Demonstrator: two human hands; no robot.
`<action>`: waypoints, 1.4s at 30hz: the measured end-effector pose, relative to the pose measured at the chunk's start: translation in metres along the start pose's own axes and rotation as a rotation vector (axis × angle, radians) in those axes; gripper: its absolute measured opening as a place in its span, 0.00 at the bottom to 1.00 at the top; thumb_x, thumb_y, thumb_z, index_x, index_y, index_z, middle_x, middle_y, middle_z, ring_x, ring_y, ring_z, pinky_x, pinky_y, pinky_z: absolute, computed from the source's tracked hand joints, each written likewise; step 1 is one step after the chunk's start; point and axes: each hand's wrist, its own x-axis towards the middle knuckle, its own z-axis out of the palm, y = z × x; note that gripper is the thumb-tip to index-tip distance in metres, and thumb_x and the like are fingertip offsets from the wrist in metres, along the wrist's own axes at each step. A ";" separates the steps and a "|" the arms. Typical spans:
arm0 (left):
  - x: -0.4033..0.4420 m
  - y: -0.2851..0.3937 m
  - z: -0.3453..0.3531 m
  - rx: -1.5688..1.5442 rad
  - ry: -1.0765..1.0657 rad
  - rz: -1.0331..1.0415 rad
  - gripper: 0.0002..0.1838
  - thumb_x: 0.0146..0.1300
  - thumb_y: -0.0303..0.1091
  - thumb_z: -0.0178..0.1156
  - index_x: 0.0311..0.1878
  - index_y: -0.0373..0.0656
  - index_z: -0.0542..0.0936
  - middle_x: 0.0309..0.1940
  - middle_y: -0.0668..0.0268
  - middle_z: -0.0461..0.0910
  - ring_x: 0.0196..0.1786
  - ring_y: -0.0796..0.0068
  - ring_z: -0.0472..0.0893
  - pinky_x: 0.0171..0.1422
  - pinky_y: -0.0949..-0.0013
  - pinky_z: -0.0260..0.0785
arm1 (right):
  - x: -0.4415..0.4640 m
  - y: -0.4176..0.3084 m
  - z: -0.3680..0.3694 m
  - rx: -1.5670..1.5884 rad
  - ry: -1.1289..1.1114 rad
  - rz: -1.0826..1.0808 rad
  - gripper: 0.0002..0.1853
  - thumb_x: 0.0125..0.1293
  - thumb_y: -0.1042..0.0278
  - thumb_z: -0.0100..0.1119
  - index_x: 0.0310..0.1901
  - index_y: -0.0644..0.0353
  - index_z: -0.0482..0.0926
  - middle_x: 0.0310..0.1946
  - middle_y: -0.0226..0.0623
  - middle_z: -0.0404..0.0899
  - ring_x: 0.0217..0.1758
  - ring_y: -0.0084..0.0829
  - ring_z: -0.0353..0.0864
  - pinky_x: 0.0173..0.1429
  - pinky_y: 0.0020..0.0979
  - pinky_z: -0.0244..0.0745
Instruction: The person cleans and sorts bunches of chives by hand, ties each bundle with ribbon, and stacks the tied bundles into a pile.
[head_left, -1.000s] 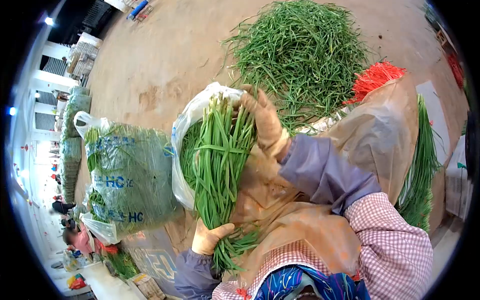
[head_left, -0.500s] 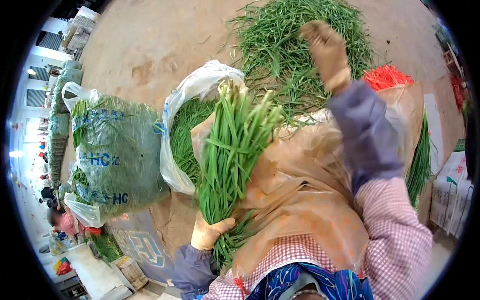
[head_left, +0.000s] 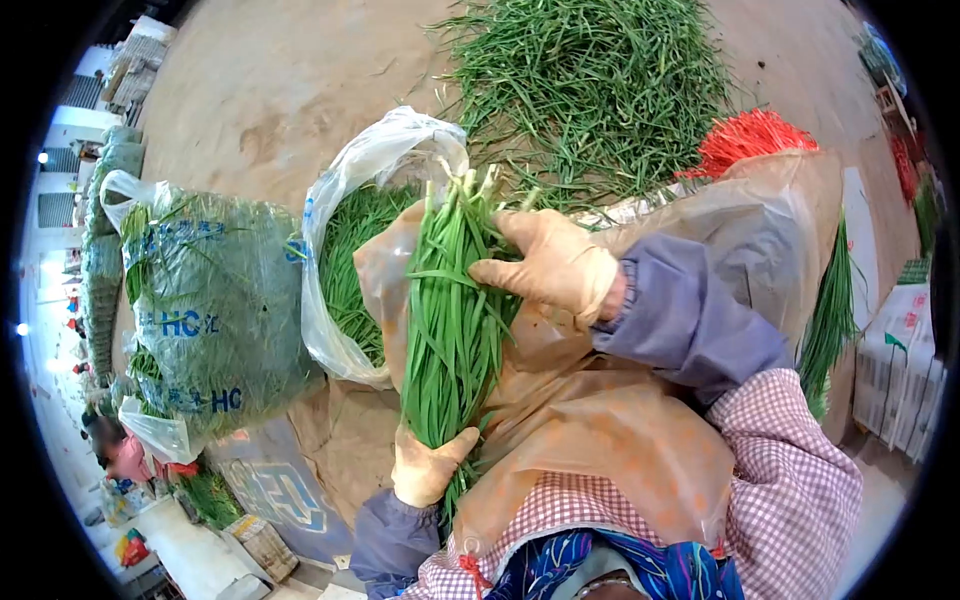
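A thick bunch of long green leafy stalks, resembling garlic chives, lies over my lap with its pale cut ends pointing away from me. My left hand, in a tan glove, is closed around the leafy lower end. Near the pale ends, my gloved right hand presses against the bunch's right side, thumb across the stalks and fingers partly hidden behind them. Under the bunch spreads a brownish plastic apron. Just left of it stands an open white plastic bag with green stalks inside.
A filled, printed plastic bag lies at the left. Loose green leaves are heaped on the floor ahead. Red strips sit right of the heap, and more green stalks hang farther right. A person in pink is at far left.
My right hand has come down from above the leaf heap onto the bunch's right side. The bunch's spread top ends are now drawn closer together; my left hand keeps its hold.
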 end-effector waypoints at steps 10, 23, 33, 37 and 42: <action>0.001 -0.014 -0.019 -0.387 -0.117 -0.226 0.26 0.48 0.20 0.69 0.54 0.35 0.76 0.39 0.61 0.82 0.35 0.69 0.81 0.40 0.67 0.77 | 0.073 0.083 -0.160 -1.216 0.329 0.184 0.12 0.73 0.62 0.49 0.47 0.57 0.80 0.29 0.39 0.82 0.32 0.39 0.83 0.33 0.39 0.78; 0.003 -0.021 -0.008 -0.140 -0.066 -0.090 0.29 0.49 0.24 0.71 0.57 0.35 0.76 0.48 0.61 0.82 0.48 0.69 0.80 0.56 0.66 0.73 | -0.011 -0.005 0.016 -0.789 0.271 -0.502 0.08 0.57 0.61 0.60 0.35 0.54 0.77 0.29 0.36 0.76 0.38 0.40 0.79 0.59 0.45 0.69; 0.010 -0.038 -0.023 -0.122 -0.131 -0.077 0.32 0.46 0.21 0.72 0.58 0.35 0.75 0.44 0.61 0.82 0.38 0.69 0.83 0.38 0.68 0.79 | 0.025 0.031 -0.156 -0.079 0.530 0.135 0.09 0.70 0.61 0.60 0.41 0.57 0.82 0.26 0.27 0.78 0.30 0.20 0.77 0.34 0.25 0.74; 0.015 -0.041 -0.023 -0.137 -0.149 -0.071 0.32 0.46 0.20 0.72 0.59 0.36 0.74 0.44 0.61 0.82 0.40 0.69 0.83 0.39 0.68 0.79 | 0.006 -0.010 -0.116 0.363 -0.064 0.099 0.30 0.67 0.48 0.61 0.63 0.59 0.69 0.48 0.42 0.79 0.40 0.24 0.80 0.39 0.26 0.78; 0.007 -0.021 -0.016 -0.154 -0.091 -0.192 0.29 0.46 0.22 0.71 0.56 0.35 0.77 0.49 0.61 0.82 0.49 0.69 0.81 0.57 0.65 0.72 | 0.030 0.019 -0.061 0.173 -0.054 0.027 0.23 0.66 0.55 0.65 0.56 0.62 0.78 0.48 0.39 0.83 0.48 0.31 0.81 0.57 0.34 0.77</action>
